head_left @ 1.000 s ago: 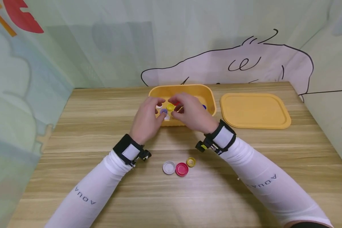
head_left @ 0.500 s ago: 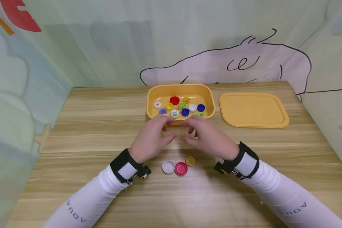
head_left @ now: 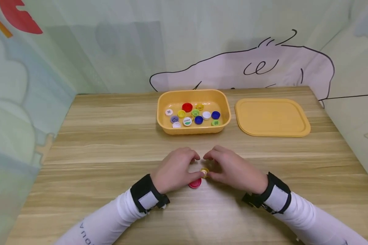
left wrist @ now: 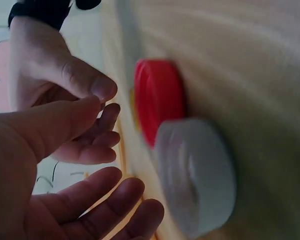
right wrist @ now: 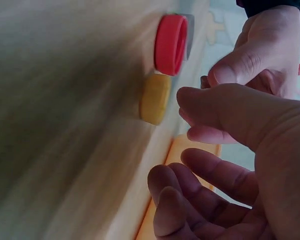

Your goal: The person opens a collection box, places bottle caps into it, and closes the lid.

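My left hand (head_left: pixel 175 172) hovers over the wood table with fingers loosely bent and nothing in its grasp. Facing it, my right hand (head_left: pixel 240 171) also has bent fingers around bare air. Both thumb tips overlap the small yellow bottle cap (head_left: pixel 204 171) in the head view. In the right wrist view a gap separates the right thumb from that cap. A red cap (head_left: pixel 195 184) lies close to it, partly behind the left thumb. The light grey cap (left wrist: pixel 202 175), hidden by my left hand in the head view, stands next to the red one in the left wrist view.
Beyond the hands, a yellow tub (head_left: pixel 194 130) contains several caps in red, blue, white, green and yellow. To its right a flat yellow lid (head_left: pixel 273 117) lies on the table (head_left: pixel 110 136). A printed curtain (head_left: pixel 110 51) hangs along the back.
Both hands have come back from over the tub toward the front, down to the three loose caps. The tub's contents are now in full view, and the grey cap is covered by the left hand.
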Demonstrator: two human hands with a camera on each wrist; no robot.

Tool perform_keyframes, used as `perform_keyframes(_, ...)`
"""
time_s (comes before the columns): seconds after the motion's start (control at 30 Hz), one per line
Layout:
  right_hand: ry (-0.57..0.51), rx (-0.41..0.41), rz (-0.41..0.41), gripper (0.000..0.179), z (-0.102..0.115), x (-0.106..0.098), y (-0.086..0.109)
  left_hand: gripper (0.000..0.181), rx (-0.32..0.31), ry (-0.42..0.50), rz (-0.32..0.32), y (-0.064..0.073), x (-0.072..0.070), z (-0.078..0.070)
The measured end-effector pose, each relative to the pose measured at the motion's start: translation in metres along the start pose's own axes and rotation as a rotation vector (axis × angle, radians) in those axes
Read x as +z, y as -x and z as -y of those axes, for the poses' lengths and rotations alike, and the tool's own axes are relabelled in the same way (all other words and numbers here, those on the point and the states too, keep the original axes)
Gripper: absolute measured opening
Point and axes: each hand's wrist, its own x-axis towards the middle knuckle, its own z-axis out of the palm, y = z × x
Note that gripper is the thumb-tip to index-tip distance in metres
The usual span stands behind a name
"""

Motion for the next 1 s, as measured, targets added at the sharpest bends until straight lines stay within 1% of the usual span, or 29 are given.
perform_keyframes(0.13, 0.003, 0.011, 0.036, 0.034, -0.001, 0.002, 0.002, 0.044, -0.001, -0.065, 0.015, 0.0, 0.007, -0.003)
perform_keyframes(0.23, -0.003, 0.02, 0.068, 0.032, -0.001, 0.004, 0.003, 0.044, -0.005, -0.106, 0.022, -0.001, 0.011, -0.006)
perform_keyframes(0.33, -0.007, 0.029, 0.08, 0.032, -0.002, 0.006, 0.003, 0.042, -0.002, -0.134, 0.026, -0.002, 0.013, -0.009)
perform_keyframes(0.5, 0.007, 0.023, 0.07, 0.031, -0.003, 0.009, 0.004, 0.039, 0.007, -0.173, 0.021, -0.003, 0.016, -0.013)
perform_keyframes(0.67, 0.024, 0.015, 0.062, 0.029, -0.004, 0.012, 0.003, 0.035, -0.008, -0.206, 0.012, -0.004, 0.019, -0.014)
perform_keyframes(0.8, 0.018, 0.01, 0.051, 0.027, -0.004, 0.014, 0.003, 0.028, -0.03, -0.215, 0.017, -0.005, 0.022, -0.014)
perform_keyframes(1.0, 0.013, 0.009, 0.038, 0.025, -0.004, 0.016, 0.003, 0.026, -0.046, -0.213, 0.012, -0.005, 0.023, -0.016)
